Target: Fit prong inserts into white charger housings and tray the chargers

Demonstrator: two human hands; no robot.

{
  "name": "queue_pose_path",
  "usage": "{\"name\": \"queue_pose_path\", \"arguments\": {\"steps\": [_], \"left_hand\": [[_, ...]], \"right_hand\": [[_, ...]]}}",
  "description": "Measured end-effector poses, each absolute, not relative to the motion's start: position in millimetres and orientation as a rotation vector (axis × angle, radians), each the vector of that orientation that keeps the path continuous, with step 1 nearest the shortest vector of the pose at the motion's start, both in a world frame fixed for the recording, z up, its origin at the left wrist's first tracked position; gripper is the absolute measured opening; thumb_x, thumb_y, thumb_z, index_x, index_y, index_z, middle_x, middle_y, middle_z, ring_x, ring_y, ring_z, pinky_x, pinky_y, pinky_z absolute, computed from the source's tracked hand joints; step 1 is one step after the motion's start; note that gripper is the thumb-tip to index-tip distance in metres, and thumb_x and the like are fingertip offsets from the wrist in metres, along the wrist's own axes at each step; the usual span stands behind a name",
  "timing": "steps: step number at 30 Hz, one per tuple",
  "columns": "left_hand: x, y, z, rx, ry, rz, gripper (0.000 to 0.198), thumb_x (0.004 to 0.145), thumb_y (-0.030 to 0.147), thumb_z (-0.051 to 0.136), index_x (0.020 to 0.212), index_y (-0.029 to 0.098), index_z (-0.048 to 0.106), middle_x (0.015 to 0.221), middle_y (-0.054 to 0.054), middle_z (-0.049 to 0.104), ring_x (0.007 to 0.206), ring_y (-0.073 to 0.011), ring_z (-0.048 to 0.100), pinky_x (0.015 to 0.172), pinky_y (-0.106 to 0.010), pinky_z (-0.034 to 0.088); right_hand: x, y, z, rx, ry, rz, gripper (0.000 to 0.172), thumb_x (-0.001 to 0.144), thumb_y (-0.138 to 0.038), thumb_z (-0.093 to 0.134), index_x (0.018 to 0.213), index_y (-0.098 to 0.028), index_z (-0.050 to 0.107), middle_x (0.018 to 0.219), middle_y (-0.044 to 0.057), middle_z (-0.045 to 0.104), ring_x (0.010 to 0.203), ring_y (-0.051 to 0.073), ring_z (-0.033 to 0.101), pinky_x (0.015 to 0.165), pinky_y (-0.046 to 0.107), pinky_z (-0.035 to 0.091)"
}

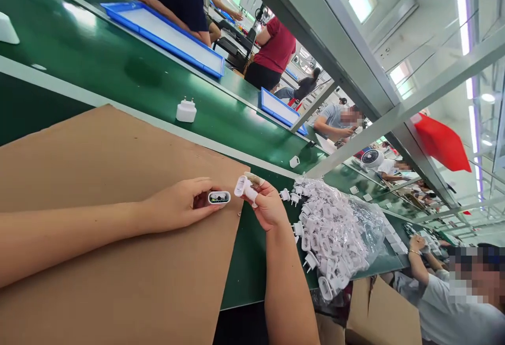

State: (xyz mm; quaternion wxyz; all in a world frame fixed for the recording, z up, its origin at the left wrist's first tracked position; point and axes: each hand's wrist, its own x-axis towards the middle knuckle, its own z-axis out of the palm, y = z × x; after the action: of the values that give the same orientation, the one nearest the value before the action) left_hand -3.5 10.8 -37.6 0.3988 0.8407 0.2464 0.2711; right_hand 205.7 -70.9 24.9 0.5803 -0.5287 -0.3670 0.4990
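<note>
Two bare forearms [87, 232] fill the near foreground

The left forearm crosses a sheet of brown cardboard [110, 276]; the right one rises from the bottom edge, beside the cardboard. The left hand [179, 203] has its thumb and fingers curled around a white housing [219, 203], parted only as wide as the piece. The housing's oval mouth faces the camera and shows small dark and green parts inside. Just beside it, the right hand [270, 205] pinches a white plug cap [240, 186] between thumb and fingertips, its hollow oval side in view. Cap and housing are near each other but apart.

Right of the right hand, on a green bench [244, 276], a heap of white caps [331, 234] lies in and around a clear plastic bag [369, 216]; some loose ones show their pins. Past the heap is a row of white pieces [394, 234], near a co-worker in a pale shirt [450, 313]. A cardboard box [386, 308] stands below the bench edge.

Beyond a pale strip [59, 82], a white charger [186, 112] stands pins up. Farther out sit blue trays [169, 40], then a person in a red top [276, 50], and a white fan [371, 157].
</note>
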Motion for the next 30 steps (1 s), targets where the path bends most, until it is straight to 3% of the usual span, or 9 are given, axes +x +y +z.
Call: {"name": "queue_pose_path", "arguments": {"steps": [4, 8, 13, 16, 18, 24, 30], "left_hand": [[-2.4, 12.4, -35.4, 2.054, 0.624, 0.674, 0.05, 0.087, 0.064, 0.066, 0.111, 0.021, 0.074, 0.091, -0.004, 0.071, 0.071, -0.0181, 0.061, 0.064, -0.028, 0.049], [-3.6, 11.7, -29.6, 2.026, 0.619, 0.647, 0.045, 0.087, 0.062, 0.067, 0.103, 0.02, 0.073, 0.088, -0.004, 0.069, 0.073, -0.0182, 0.061, 0.064, -0.027, 0.048], [-4.4, 11.1, -24.6, 1.994, 0.583, 0.67, 0.043, 0.085, 0.057, 0.068, 0.107, 0.02, 0.075, 0.089, -0.004, 0.068, 0.073, -0.0182, 0.06, 0.065, -0.028, 0.048], [-4.1, 11.9, -22.8, 2.014, 0.596, 0.662, 0.042, 0.086, 0.057, 0.067, 0.102, 0.02, 0.076, 0.085, -0.004, 0.067, 0.074, -0.0187, 0.06, 0.065, -0.028, 0.046], [-4.0, 13.1, -23.2, 2.029, 0.595, 0.646, 0.042, 0.086, 0.058, 0.066, 0.099, 0.02, 0.077, 0.084, -0.004, 0.065, 0.074, -0.0187, 0.06, 0.064, -0.028, 0.046], [-3.4, 16.9, -29.9, 2.073, 0.598, 0.64, 0.04, 0.086, 0.057, 0.065, 0.08, 0.018, 0.07, 0.083, -0.004, 0.061, 0.071, -0.0176, 0.057, 0.062, -0.029, 0.042], [-2.6, 16.1, -29.8, 2.053, 0.593, 0.628, 0.038, 0.085, 0.056, 0.065, 0.079, 0.018, 0.07, 0.084, -0.005, 0.061, 0.072, -0.0176, 0.057, 0.064, -0.03, 0.042]], "right_hand": [[197.8, -73.8, 25.9, -1.376, -0.939, 0.933, 0.053, 0.056, -0.029, 0.096, 0.105, -0.024, 0.074, 0.096, 0.002, 0.078, 0.084, 0.017, 0.071, 0.07, 0.027, 0.059], [192.9, -78.5, 26.2, -1.432, -1.093, 0.872, 0.032, 0.074, -0.037, 0.085, 0.1, -0.023, 0.073, 0.094, 0.003, 0.077, 0.079, 0.017, 0.07, 0.059, 0.025, 0.054], [190.7, -83.0, 26.1, -1.427, -1.236, 0.903, 0.041, 0.072, -0.037, 0.089, 0.108, -0.025, 0.075, 0.111, 0.006, 0.076, 0.096, 0.021, 0.073, 0.08, 0.033, 0.062], [188.5, -85.7, 26.2, -1.527, -1.441, 0.561, 0.016, 0.084, -0.033, 0.079, 0.098, -0.025, 0.078, 0.104, 0.005, 0.072, 0.091, 0.019, 0.069, 0.076, 0.031, 0.059], [186.8, -86.9, 25.5, -1.563, -1.56, 0.343, 0.009, 0.09, -0.031, 0.074, 0.094, -0.024, 0.079, 0.095, 0.005, 0.069, 0.085, 0.018, 0.067, 0.072, 0.03, 0.056], [184.0, -83.9, 17.7, -1.613, -1.87, 0.181, 0.025, 0.093, -0.016, 0.065, 0.111, -0.024, 0.08, 0.106, 0.008, 0.068, 0.096, 0.019, 0.067, 0.083, 0.031, 0.058], [184.6, -83.3, 16.4, -1.527, -1.971, 0.103, 0.033, 0.091, -0.007, 0.058, 0.113, -0.023, 0.077, 0.107, 0.008, 0.07, 0.103, 0.021, 0.067, 0.09, 0.033, 0.057]]}}
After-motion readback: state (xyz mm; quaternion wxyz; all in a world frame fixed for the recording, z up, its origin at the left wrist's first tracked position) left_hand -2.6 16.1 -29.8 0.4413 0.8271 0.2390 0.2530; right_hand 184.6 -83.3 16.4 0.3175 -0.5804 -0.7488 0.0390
